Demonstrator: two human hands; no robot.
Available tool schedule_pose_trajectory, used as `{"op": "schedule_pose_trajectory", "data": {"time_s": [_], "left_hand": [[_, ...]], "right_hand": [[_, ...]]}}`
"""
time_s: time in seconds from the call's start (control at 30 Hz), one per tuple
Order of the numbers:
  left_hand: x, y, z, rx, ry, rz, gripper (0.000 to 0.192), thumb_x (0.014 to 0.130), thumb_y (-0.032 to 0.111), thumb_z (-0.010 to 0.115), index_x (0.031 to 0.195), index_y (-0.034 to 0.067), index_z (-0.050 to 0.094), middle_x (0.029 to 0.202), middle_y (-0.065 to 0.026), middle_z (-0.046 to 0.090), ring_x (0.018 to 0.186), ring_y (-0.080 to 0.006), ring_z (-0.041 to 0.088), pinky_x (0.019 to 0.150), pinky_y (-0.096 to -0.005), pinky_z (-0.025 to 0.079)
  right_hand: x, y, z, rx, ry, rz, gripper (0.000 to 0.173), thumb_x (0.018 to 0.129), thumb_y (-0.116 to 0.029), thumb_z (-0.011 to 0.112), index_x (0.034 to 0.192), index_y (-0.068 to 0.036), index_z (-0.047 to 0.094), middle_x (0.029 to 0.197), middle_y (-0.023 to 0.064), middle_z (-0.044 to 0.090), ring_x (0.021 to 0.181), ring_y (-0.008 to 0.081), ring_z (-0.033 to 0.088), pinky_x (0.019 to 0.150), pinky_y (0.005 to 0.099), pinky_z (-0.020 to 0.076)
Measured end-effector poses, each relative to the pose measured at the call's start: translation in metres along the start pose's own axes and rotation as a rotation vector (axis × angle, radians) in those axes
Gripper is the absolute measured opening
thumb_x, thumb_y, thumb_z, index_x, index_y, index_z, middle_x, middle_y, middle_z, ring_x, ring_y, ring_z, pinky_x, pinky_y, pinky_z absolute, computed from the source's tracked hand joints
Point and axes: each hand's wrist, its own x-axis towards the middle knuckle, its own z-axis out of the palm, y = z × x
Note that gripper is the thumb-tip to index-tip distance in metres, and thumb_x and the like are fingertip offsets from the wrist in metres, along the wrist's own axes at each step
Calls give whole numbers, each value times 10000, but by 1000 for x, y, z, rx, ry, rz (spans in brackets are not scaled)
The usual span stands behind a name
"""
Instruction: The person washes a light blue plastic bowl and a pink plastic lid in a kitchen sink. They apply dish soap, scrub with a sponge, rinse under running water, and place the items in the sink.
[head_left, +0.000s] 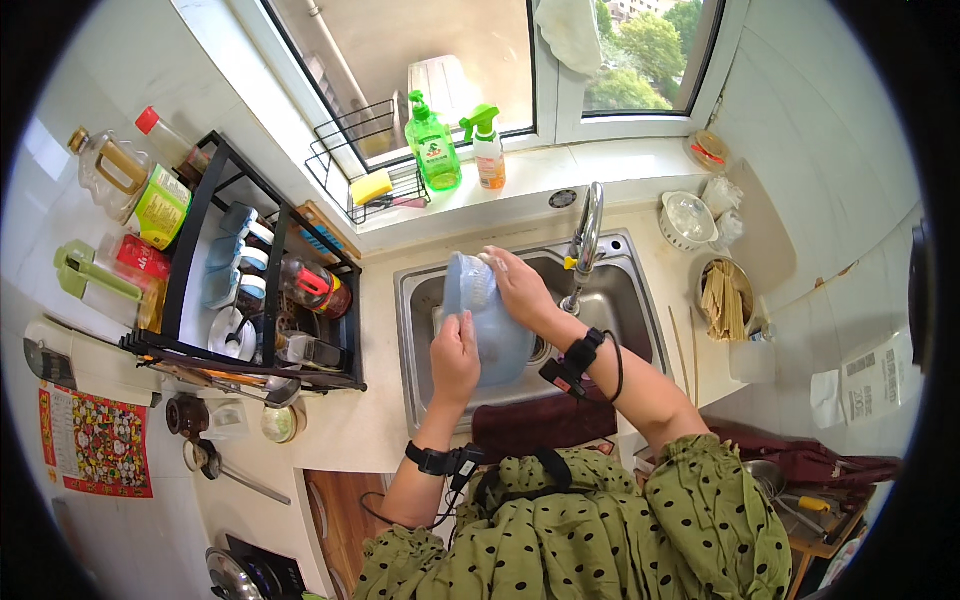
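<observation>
A translucent blue plastic basin (501, 341) is held tilted on its side above the stainless steel sink (645, 319). My left hand (455, 352) grips it on the near side, with the thumb pointing up along the rim. My right hand (519, 289) holds the far side near a ribbed band, and whitish suds show around its fingertips. Whether a small cloth is also under those fingers is hidden. The chrome faucet (591, 225) stands to the right of my right hand, behind the sink.
A black rack (271, 300) with seasoning boxes stands on the left counter. Green soap bottle (433, 150), spray bottle (489, 154) and yellow sponge (371, 187) sit along the windowsill. On the right are a white colander (686, 221), a bowl of sticks (724, 300) and two chopsticks (680, 349).
</observation>
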Motion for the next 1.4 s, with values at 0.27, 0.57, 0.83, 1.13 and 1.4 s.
{"op": "schedule_pose_trajectory", "data": {"time_s": [0.27,0.57,0.83,1.13,1.4], "left_hand": [[23,-3,-1,-211,230,9,432,1102,295,408,981,-62,618,795,-178,640,716,-257,567,706,-393,478],[26,-3,-6,-575,211,-85,358,1067,296,535,921,-15,637,827,-5,612,748,-64,515,653,-253,436],[10,2,-9,-411,206,-75,394,1026,326,626,791,10,620,675,74,515,618,-27,402,540,-219,321],[21,-24,-23,-578,301,-299,348,1042,322,590,875,25,659,770,12,630,648,-53,518,602,-224,445],[20,-37,-69,-866,407,-357,387,1060,367,536,1103,8,674,1078,-65,714,924,-143,661,849,-313,531]], "right_hand": [[-18,-17,19,-388,-63,-431,496,933,-125,563,1400,26,489,1477,222,474,1371,362,473,1158,494,337],[-9,-12,17,-449,-62,-754,501,937,-131,545,1431,-55,509,1508,149,481,1403,296,464,1156,468,345],[37,9,-8,166,-38,95,297,950,-104,552,1221,-81,672,1303,143,632,1238,330,572,1057,470,423],[13,27,-2,270,127,-176,220,990,-128,579,1180,-25,615,1175,137,633,1119,302,614,1002,459,462],[27,63,-53,625,117,471,267,907,-198,732,1075,-32,606,1013,49,664,824,102,629,717,257,522]]}}
